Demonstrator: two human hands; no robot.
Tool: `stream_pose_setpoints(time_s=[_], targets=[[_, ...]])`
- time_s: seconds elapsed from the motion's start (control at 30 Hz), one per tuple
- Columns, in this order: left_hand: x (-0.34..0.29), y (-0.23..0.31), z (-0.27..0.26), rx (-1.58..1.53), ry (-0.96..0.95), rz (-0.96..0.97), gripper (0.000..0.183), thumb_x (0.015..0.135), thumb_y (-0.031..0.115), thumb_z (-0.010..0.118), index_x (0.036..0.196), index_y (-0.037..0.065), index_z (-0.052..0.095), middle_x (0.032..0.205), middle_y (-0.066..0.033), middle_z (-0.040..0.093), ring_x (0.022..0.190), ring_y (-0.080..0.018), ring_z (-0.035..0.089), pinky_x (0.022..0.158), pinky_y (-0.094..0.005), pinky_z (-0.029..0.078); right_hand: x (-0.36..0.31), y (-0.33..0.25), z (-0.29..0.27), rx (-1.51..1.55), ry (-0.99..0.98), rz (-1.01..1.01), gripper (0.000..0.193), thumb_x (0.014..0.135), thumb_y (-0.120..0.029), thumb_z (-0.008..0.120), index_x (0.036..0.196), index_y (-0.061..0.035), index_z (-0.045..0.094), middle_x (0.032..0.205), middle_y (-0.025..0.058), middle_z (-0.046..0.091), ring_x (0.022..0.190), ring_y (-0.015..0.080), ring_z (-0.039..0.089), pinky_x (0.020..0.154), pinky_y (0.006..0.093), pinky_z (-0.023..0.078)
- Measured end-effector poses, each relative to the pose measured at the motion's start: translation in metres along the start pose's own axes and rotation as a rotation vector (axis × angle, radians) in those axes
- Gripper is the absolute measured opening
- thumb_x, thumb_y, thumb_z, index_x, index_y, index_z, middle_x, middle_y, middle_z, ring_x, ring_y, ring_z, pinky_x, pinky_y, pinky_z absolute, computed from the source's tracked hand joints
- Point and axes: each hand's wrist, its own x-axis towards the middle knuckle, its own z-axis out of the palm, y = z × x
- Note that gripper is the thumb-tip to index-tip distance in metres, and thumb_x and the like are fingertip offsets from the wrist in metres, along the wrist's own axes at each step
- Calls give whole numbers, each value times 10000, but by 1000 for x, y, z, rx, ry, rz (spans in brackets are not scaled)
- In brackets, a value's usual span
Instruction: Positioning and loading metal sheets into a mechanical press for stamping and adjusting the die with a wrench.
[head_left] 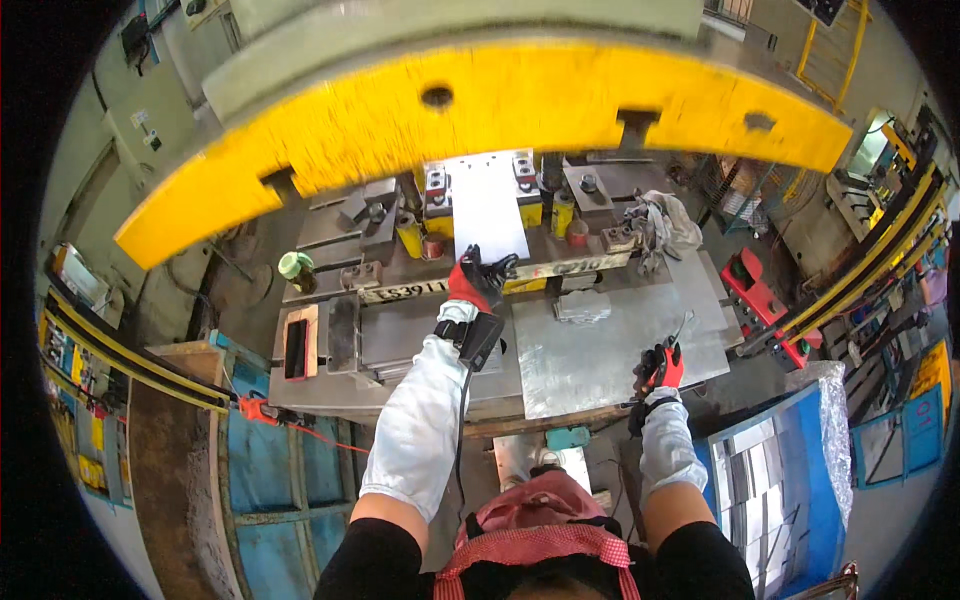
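Note:
A pale rectangular metal sheet (488, 205) lies over the die block (435, 212) under the yellow press beam. My left hand (478, 280), in a red and black glove, grips its near edge with thumb and fingers. To the right, my right hand (660, 368), gloved the same way, is closed around a thin metal tool (686, 325) that points up and away; its exact kind is too small to tell. That hand is over a flat grey metal plate (570, 365). A small stack of metal pieces (583, 307) rests on the plate's far part.
The yellow press beam (490, 105) spans above the die. Stacked sheets (395, 340) lie left of the plate. A crumpled rag (668, 225) and a green-capped jar (296, 270) sit on the bed. A red pedestal box (755, 295) stands right, above a blue bin (800, 460) holding metal pieces.

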Motion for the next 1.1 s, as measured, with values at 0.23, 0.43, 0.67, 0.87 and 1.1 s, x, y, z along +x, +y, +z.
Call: stream_pose_setpoints(time_s=[0.23,0.43,0.67,0.87,1.1], targets=[[-20,0,23,-61,58,-17,418,896,300,464,1182,5,390,1075,-272,515,906,-436,562,702,-467,543,-21,-13,12,-28,36,-17,151,807,-196,535,867,-86,449,573,85,505,359,229,474,305,343,384],[-21,4,20,-32,31,53,439,904,303,442,1199,-13,365,1073,-280,512,908,-431,563,722,-455,543,-10,-5,14,-50,-23,-15,170,801,-214,530,829,-63,456,554,96,498,363,250,494,299,347,375],[-22,-2,23,-53,-14,85,426,891,301,452,1175,-13,401,983,-290,550,798,-411,595,714,-465,540,-2,3,4,-223,-278,-171,479,763,-77,605,1199,-81,408,818,89,611,514,106,491,447,247,422],[-31,-4,27,3,91,94,352,888,281,493,1099,11,411,932,-319,547,746,-406,603,674,-439,555,-22,-80,198,-604,-913,-468,527,792,-72,596,1281,-51,400,891,20,568,780,85,512,703,234,442],[3,8,-18,-64,146,-63,274,899,282,482,1054,57,489,1015,-161,567,751,-407,602,664,-485,544,35,-110,368,-751,-1215,-75,129,800,-249,613,736,-139,593,609,-43,514,492,63,438,454,207,327]])
